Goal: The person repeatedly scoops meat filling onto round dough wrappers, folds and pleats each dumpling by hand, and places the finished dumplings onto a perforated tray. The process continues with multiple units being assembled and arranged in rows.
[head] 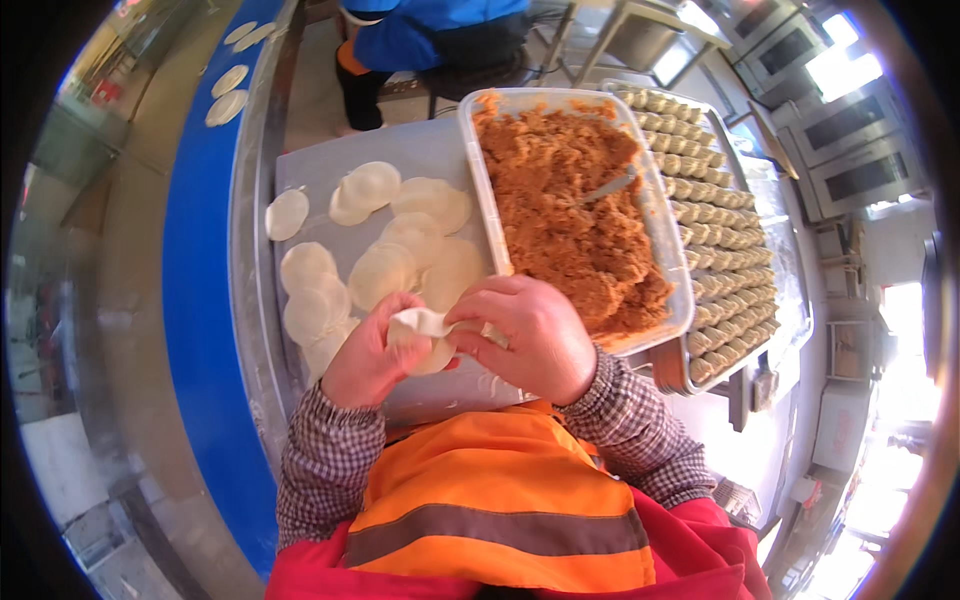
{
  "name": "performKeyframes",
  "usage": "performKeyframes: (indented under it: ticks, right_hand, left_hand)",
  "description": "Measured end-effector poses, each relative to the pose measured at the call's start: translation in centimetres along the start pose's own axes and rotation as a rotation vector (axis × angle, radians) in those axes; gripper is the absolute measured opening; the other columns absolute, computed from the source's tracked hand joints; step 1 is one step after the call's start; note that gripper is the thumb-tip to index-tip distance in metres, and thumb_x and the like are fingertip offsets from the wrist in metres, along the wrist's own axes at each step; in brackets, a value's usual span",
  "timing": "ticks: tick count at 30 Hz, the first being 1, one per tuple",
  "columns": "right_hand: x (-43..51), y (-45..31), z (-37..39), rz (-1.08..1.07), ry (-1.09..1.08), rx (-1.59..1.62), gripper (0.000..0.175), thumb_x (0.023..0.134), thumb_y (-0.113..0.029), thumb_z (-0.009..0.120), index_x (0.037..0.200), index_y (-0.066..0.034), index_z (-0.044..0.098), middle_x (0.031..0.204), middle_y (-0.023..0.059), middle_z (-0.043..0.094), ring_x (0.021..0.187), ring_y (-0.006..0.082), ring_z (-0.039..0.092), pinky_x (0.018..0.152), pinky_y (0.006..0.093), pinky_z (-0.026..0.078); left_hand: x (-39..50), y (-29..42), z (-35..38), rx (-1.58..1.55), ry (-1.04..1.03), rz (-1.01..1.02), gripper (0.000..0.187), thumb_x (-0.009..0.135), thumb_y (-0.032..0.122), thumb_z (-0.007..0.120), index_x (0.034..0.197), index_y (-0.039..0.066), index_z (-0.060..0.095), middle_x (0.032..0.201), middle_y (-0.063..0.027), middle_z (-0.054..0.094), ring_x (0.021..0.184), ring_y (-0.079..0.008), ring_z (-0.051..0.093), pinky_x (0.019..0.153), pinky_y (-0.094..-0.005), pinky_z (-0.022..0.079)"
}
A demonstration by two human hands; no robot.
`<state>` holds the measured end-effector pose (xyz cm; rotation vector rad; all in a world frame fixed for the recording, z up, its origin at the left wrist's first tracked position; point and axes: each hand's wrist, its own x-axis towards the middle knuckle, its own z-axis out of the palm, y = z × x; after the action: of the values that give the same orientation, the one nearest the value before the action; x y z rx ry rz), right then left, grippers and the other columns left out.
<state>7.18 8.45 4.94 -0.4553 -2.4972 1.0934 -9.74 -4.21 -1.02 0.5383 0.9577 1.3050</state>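
Observation:
Between my two hands a folded dumpling wrapper [420,337] is held up over the near part of the work surface. My left hand [379,352] cups its left side, with the thumb across the front. The fingers of my right hand [525,334] pinch the wrapper's upper right edge. Whether filling lies inside is hidden by the dough and fingers. Round dough wrappers [382,274] lie in overlapping groups just beyond and to the left of my hands. A clear plastic tub [480,172] of orange-brown filling [562,217] stands beyond my right hand, with a metal spatula [611,186] stuck in it.
Right of the tub, a metal tray [697,386] carries several rows of shaped dumplings [720,247]. A blue conveyor belt [199,300] with a few wrappers [227,107] runs along the left. Across the work surface [322,161] a person in blue [442,37] sits on a stool.

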Motion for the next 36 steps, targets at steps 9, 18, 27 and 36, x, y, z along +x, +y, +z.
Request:
performKeyframes:
  ticks: [9,18,27,36]
  right_hand:
    - [-6.6,1.6,1.0,0.44,0.112,0.685,0.013,0.087,-0.011,0.064,0.095,-0.001,0.064,0.078,0.0014,0.062,0.067,0.0084,0.056,0.06,0.0227,0.047]
    - [-4.6,7.7,-8.2,0.441,0.548,0.117,0.03,0.084,-0.01,0.07,0.11,-0.0004,0.06,0.08,0.0072,0.066,0.072,0.013,0.064,0.064,0.0262,0.055]
    - [-0.3,12.9,-12.6,0.368,0.394,-0.374,0.02,0.093,-0.018,0.058,0.085,-0.0017,0.065,0.067,0.0081,0.066,0.056,0.0129,0.062,0.052,0.0271,0.051]
    - [0.6,15.4,-12.3,0.382,0.372,-0.263,0.019,0.093,-0.013,0.056,0.087,0.0023,0.064,0.064,0.0101,0.064,0.058,0.0206,0.064,0.055,0.0315,0.051]
  left_hand:
    - [-1.8,-2.1,2.8,0.303,-0.133,-0.065,0.032,0.087,0.0,0.058,0.116,0.004,0.048,0.104,-0.0018,0.058,0.094,-0.0082,0.056,0.084,-0.0251,0.047]
    - [1.4,-4.1,1.3,-0.434,0.039,0.094,0.035,0.086,0.009,0.06,0.119,0.001,0.055,0.114,-0.0132,0.062,0.103,-0.0234,0.062,0.09,-0.036,0.051]
    - [3.6,-4.6,-0.5,-0.713,0.443,0.048,0.044,0.091,0.018,0.057,0.13,0.002,0.046,0.126,-0.0116,0.056,0.119,-0.0282,0.053,0.1,-0.0459,0.045]
    - [7.8,-3.0,-0.3,-0.828,0.344,0.076,0.043,0.093,0.017,0.054,0.132,-0.001,0.044,0.131,-0.013,0.053,0.123,-0.0296,0.05,0.104,-0.0465,0.041]
